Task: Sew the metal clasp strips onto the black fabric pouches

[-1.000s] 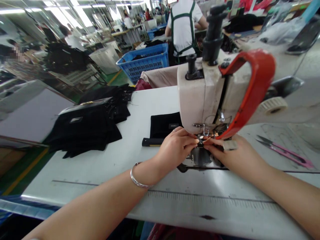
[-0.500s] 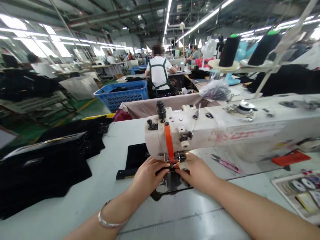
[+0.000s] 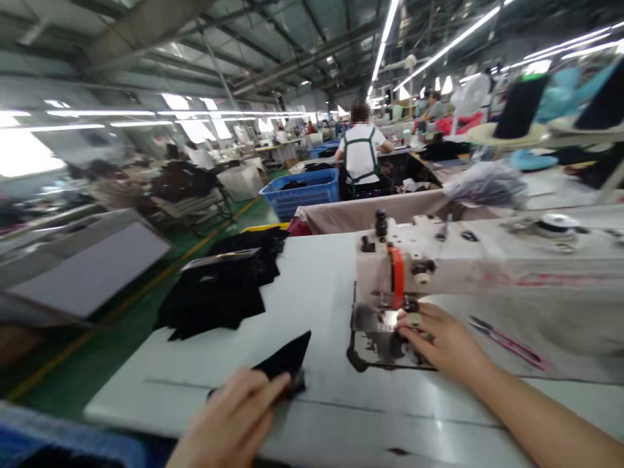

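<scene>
My left hand (image 3: pixel 234 416) is near the front edge of the white table (image 3: pixel 316 279), its fingers closed on a small black fabric piece (image 3: pixel 287 359) that lies partly lifted off the table. My right hand (image 3: pixel 439 338) rests by the needle area of the cream sewing machine (image 3: pixel 439 266), fingertips touching the worn metal plate (image 3: pixel 375 338) under the red guard (image 3: pixel 397 276). The picture is smeared by motion, so I cannot make out if the right fingers hold anything.
A pile of black fabric pieces (image 3: pixel 219 292) lies at the table's left. Pink-handled snips (image 3: pixel 507 338) lie right of the machine. Behind stand a blue basket (image 3: pixel 305 192), a person in a white shirt (image 3: pixel 363 156) and thread cones (image 3: pixel 519 104). A grey board (image 3: pixel 92 270) is at left.
My left hand has left the needle area and pulled the black fabric piece back to the front left of the table. The view has swung left; my right hand stays at the machine.
</scene>
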{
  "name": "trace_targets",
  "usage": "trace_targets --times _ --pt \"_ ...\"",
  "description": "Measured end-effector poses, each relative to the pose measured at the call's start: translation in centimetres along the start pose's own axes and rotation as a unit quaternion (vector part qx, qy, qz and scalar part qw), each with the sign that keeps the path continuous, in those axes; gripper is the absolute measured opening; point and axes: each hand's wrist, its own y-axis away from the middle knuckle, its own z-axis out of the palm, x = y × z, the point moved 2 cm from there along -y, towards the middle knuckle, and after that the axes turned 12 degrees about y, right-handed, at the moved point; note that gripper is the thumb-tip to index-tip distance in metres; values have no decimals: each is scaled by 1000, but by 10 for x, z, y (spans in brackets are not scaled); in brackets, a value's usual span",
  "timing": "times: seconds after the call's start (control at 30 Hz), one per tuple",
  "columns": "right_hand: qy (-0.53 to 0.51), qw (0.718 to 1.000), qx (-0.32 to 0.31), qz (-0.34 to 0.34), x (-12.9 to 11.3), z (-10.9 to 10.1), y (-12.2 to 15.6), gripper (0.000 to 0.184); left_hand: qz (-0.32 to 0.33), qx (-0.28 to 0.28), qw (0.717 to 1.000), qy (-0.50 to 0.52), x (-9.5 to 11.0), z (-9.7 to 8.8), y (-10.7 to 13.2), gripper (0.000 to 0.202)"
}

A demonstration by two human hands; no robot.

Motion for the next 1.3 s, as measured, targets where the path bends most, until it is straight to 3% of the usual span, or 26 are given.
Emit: trace_targets --times 0.03,0.1,0.17,0.2,0.27,0.3,0.37,0.43,0.57,0.67,0.73,0.93,1.3 --pt "-8 1000 9 -3 4 -1 3 16 -31 72 995 -69 -10 -26 -7 59" --pt "14 999 25 -16 13 1 8 17 -81 220 954 -189 -38 -72 -24 44" --pt "35 997 30 -55 18 4 11 22 -80 279 929 -232 -76 -97 -40 32" --pt "44 997 32 -63 18 4 11 24 -101 259 937 -214 -97 -99 -48 26" --pt "47 997 26 -53 16 2 10 22 -187 178 961 -104 -138 -83 -61 24" --pt "46 998 21 -41 14 0 8 19 -227 131 964 -35 -152 -67 -67 23" --pt "41 999 4 -25 9 -2 4 15 -245 80 965 43 -160 -28 -79 20" --pt "41 999 -6 -18 7 -3 1 15 -232 58 966 96 -143 13 -91 21" --pt "42 999 -20 -7 7 -2 -1 15 -198 17 953 231 -61 87 -117 12" --pt "35 999 -36 4 9 -2 -1 16 -211 41 929 301 -6 124 -135 5" --pt "30 999 -41 15 9 -2 -1 15 -230 65 914 326 15 138 -141 3" --pt "9 998 -44 45 10 2 -4 12 -262 88 893 355 20 154 -140 10" --pt "-34 992 -79 89 7 5 -8 14 -265 89 891 358 20 164 -155 10"
